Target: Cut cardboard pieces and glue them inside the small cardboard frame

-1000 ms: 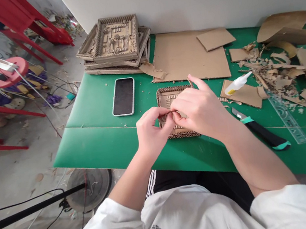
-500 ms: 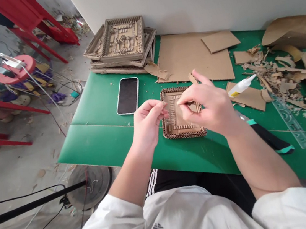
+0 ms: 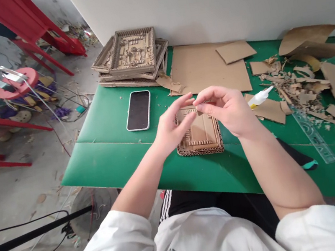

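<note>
In the middle of the frame a small square cardboard tray (image 3: pixel 202 133) lies flat on the green table (image 3: pixel 117 150), its rim made of ribbed corrugated strips and its brown floor lined with rows of short upright cardboard bits. The right hand (image 3: pixel 228 109) hovers just above it with thumb and forefinger pinched on a tiny cardboard piece (image 3: pixel 200 109), too small to make out further. The left hand (image 3: pixel 172 127) floats beside it, fingers loosely spread and holding nothing; a phone (image 3: pixel 138 110) lies to the left.
</note>
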Available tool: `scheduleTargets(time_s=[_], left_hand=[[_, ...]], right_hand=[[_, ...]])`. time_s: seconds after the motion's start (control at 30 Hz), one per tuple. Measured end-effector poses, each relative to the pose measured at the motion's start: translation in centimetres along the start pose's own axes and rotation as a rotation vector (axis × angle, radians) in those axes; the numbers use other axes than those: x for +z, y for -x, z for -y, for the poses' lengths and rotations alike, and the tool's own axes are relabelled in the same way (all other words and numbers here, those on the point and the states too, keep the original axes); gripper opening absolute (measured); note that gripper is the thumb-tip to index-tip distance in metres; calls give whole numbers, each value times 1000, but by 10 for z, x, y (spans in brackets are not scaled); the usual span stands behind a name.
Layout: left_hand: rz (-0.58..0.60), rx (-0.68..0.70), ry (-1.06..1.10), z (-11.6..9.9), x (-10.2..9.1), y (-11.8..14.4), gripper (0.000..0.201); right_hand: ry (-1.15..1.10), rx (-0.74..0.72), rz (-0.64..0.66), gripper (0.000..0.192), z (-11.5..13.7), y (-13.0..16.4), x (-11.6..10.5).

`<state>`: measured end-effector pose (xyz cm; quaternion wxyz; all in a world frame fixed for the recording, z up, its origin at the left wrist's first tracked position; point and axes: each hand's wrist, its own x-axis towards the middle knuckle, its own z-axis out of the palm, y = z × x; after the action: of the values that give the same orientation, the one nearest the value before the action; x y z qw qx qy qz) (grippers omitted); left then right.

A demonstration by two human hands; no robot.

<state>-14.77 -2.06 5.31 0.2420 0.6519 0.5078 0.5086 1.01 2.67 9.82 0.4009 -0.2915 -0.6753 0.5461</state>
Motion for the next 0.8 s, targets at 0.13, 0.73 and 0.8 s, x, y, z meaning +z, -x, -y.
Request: scheduleTargets(time_s=[0.13, 0.73, 0.8], left_hand=[[50, -162, 233, -9, 18, 8, 63], [130, -635, 916, 20, 2, -12, 33], [70, -663, 977, 21, -5, -15, 35]], right_hand=[[76, -2, -153, 12, -11, -4, -3], [455, -66, -960, 26, -32, 40, -93], [629, 129, -963, 39, -44, 51, -118]])
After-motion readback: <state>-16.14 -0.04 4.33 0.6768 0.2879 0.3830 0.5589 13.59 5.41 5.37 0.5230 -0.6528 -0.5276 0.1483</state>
